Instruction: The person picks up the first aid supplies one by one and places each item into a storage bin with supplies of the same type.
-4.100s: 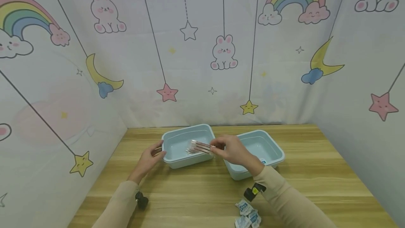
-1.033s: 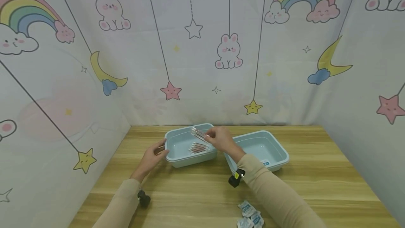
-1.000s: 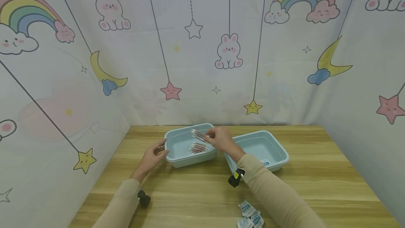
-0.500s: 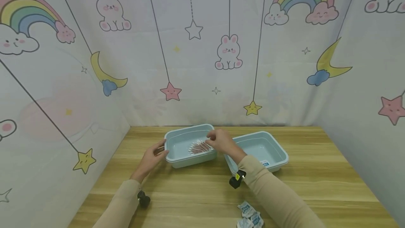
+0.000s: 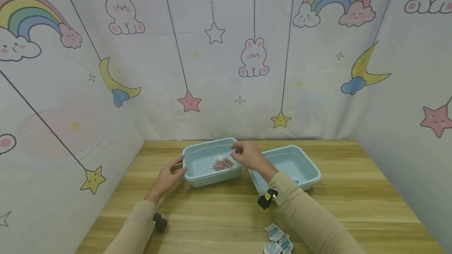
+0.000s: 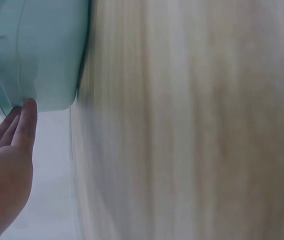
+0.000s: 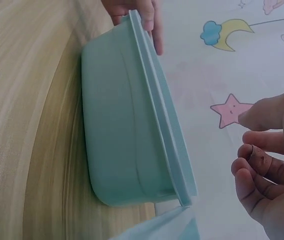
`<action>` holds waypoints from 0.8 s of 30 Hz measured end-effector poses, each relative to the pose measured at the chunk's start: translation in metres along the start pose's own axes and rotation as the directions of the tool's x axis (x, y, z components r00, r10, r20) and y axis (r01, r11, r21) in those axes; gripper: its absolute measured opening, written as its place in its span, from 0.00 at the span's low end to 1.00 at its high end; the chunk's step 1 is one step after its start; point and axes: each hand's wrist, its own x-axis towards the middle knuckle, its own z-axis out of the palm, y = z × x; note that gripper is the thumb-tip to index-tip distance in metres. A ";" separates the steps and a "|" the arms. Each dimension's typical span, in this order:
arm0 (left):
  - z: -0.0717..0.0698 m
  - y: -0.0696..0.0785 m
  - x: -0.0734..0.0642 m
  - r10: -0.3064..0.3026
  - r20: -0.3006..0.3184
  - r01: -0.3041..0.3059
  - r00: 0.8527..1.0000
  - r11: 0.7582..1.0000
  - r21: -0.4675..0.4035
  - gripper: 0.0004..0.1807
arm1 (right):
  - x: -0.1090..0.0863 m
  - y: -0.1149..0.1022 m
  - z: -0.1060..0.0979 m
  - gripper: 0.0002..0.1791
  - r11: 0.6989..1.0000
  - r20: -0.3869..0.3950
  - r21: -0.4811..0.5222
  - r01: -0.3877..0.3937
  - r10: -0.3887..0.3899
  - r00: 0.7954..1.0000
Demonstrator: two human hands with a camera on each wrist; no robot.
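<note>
My left hand (image 5: 168,178) grips the left end of a light blue plastic basin (image 5: 202,181). In the left wrist view its fingers (image 6: 28,122) lie against the basin's outer wall, just under the rim. Several cotton swabs (image 5: 222,163), white-tipped with reddish-brown sticks, lie fanned out on the basin floor towards its right end. Above that right end hovers my right hand (image 5: 248,156), holding nothing. The right wrist view shows its thumb (image 7: 264,114) apart from the forefinger, the other fingers loosely curled.
A second light blue basin (image 5: 289,164) stands to the right, partly behind my right forearm, with a blue-printed sachet (image 5: 296,181) inside. Several white-and-blue sachets (image 5: 279,239) lie at the table's front. Printed cloth walls (image 5: 226,120) enclose the wooden table (image 5: 205,218) behind and at both sides.
The right hand brought swabs over the left basin in bunches and let them go; the last bunch dropped between one and half a second ago. The left hand stays on the rim.
</note>
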 end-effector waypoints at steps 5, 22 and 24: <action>-0.001 0.001 0.000 0.008 0.004 -0.008 1.000 1.000 0.006 0.35 | -0.004 0.000 -0.009 0.12 0.999 -0.061 0.039 0.012 -0.010 0.998; 0.000 0.001 0.001 -0.012 0.011 0.012 1.000 1.000 0.000 0.35 | -0.031 0.029 -0.065 0.14 0.997 -0.151 0.023 -0.073 0.076 0.986; -0.001 0.001 0.001 -0.011 0.012 0.011 1.000 1.000 0.004 0.36 | -0.035 0.036 -0.071 0.14 0.996 -0.156 0.016 -0.084 0.086 0.984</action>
